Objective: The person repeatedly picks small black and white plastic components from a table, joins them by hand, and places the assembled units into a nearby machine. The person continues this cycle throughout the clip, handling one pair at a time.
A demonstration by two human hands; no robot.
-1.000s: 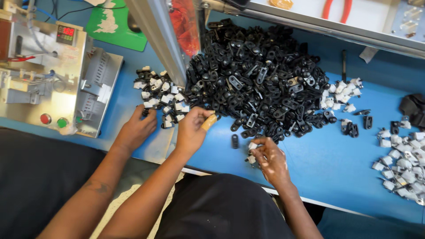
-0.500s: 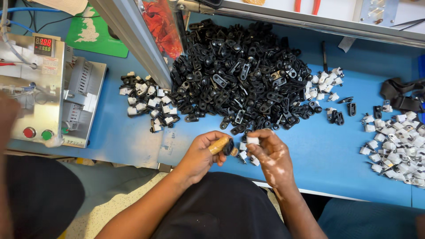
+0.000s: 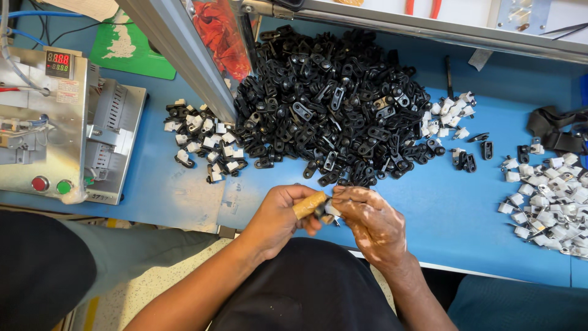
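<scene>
My left hand point(image 3: 278, 214) is closed around a short tan wooden handle point(image 3: 309, 204) of a small tool. My right hand point(image 3: 370, 220) pinches a small white and black clip part point(image 3: 329, 210) against the tool's tip. Both hands meet above the near edge of the blue table point(image 3: 453, 214). A large heap of black plastic clips point(image 3: 331, 104) lies just beyond the hands.
A small pile of assembled white and black parts point(image 3: 205, 144) lies left of the heap, and more white parts point(image 3: 551, 190) spread at the right. A metal machine with red and green buttons point(image 3: 55, 122) stands at the left. A grey metal post point(image 3: 177, 52) slants across the table.
Another person's hand that reached toward the left pile has withdrawn. My hands have come together at the table's near edge, the right one bringing a white part to the tool.
</scene>
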